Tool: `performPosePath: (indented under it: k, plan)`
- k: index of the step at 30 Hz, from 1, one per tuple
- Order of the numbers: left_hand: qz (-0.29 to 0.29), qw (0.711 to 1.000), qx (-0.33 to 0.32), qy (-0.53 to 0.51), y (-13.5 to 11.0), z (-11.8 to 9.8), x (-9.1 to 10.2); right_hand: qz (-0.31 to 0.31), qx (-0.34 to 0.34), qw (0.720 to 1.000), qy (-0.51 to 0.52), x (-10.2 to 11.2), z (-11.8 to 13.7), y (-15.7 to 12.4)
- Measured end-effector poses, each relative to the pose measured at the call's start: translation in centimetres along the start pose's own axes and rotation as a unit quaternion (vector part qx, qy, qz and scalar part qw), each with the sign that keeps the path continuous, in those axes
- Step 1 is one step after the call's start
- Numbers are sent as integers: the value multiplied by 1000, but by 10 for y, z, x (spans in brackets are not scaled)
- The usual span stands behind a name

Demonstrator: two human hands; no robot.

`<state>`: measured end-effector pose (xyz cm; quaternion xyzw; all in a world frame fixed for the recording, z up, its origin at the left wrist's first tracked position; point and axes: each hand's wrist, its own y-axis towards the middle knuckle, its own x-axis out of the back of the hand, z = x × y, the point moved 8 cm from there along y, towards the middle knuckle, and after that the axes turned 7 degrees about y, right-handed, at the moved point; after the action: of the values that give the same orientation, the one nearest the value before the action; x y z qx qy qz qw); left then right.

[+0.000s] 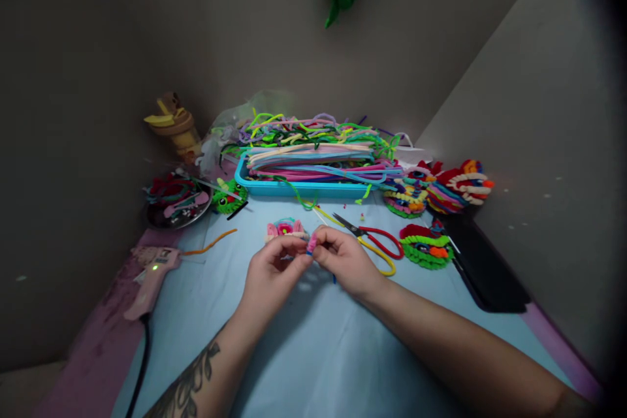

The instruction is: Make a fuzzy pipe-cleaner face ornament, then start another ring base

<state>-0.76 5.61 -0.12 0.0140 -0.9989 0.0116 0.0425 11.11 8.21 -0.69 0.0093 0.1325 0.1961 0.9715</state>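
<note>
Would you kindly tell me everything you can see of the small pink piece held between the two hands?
The pink piece is small and fuzzy, apparently pipe cleaner, with a bit of blue at its lower end. It stands roughly upright, pinched between the fingertips of the left hand and right hand, above the light blue table. Finer detail is unclear.

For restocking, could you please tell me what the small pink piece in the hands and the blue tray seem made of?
The small pink piece looks like fuzzy, matt chenille pipe cleaner, soft-edged like the piled stems; the shallow blue tray probably plastic, smooth-walled, slightly glossy.
</note>
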Motion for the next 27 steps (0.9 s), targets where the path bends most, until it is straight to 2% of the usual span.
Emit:
performPosePath:
  k: [3, 5, 8, 11, 20, 27]
  plan:
    - [12, 999, -25, 20, 0, -1, 2, -1, 0, 1000, -8, 1, -3, 0]
    - [22, 994, -81, 68, 0, -8, 3, 7, -10, 1000, -3, 1, -6, 1]
    - [46, 965, -194, 173, -3, -24, 0, 25, -33, 999, 0, -2, -10, 1]
    - [54, 937, -258, 230, -7, -33, -2, 31, -49, 998, 6, -4, -11, 1]
    - [17, 933, -263, 246, -7, -35, 4, 54, -88, 992, 73, -5, -14, -1]
    - [24, 924, -289, 249, -8, -37, 2, 46, -69, 996, 34, -6, -7, 0]
